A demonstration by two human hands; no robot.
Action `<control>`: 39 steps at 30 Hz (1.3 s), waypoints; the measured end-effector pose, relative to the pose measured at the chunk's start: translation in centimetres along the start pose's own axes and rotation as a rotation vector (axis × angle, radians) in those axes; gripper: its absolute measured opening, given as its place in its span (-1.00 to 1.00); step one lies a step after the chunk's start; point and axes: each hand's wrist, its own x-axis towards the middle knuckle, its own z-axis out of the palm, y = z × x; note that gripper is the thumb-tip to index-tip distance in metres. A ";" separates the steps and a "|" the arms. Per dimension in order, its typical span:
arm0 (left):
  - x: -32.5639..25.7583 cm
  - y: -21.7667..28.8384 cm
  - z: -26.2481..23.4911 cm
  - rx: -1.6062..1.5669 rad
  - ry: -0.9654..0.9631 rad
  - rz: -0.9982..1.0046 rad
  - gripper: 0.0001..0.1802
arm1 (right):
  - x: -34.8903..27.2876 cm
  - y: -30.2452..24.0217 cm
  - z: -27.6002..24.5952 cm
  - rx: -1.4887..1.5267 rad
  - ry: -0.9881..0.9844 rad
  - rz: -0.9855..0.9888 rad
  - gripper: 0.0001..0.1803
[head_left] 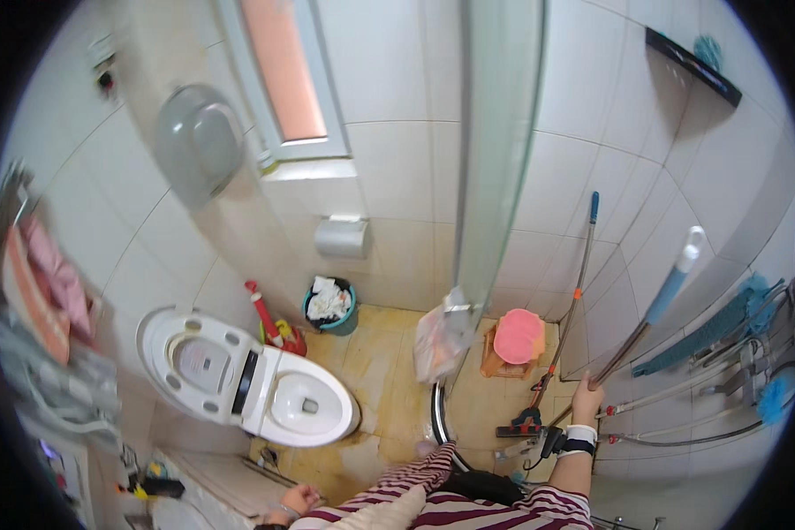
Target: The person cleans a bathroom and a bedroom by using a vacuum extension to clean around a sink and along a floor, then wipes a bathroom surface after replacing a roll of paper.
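My right hand (pixel 585 400) is wrapped round a long metal pole (pixel 626 344) with a blue grip and a white end. The pole leans up to the right; its lower end is hidden by my wrist and forearm, so its kind is not shown. Beside that hand, a squeegee-like floor tool (pixel 566 327) with a blue-tipped handle and dark head leans against the wall. My left hand (pixel 301 499) is low near my striped top, fingers loosely bent and apart, nothing seen in it. The white toilet (pixel 336 405), lid raised, stands ahead of it.
A glass partition (pixel 495 159) divides the room, with a plastic bag (pixel 439 340) hanging at its lower end. Beyond it stands a stool (pixel 503 363) with a pink top. A teal bin (pixel 341 325) with crumpled paper is by the wall. Hoses (pixel 680 437) run along the right wall.
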 end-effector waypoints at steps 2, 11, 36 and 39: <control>-3.4 9.7 -2.6 -0.082 0.073 0.103 -0.78 | -0.2 -0.7 -2.2 0.006 0.031 -0.093 -0.56; -35.6 33.2 -14.3 0.215 -0.115 1.303 -0.67 | -13.6 -14.2 -5.7 0.645 -0.334 -0.397 -0.60; -55.1 22.1 -6.5 0.271 0.730 1.475 -0.62 | -29.2 -34.3 -12.1 1.206 -1.413 -0.802 -0.63; -52.3 18.7 -8.6 0.211 0.755 1.341 -0.39 | -28.5 -36.3 -16.4 1.238 -1.317 -0.918 -0.63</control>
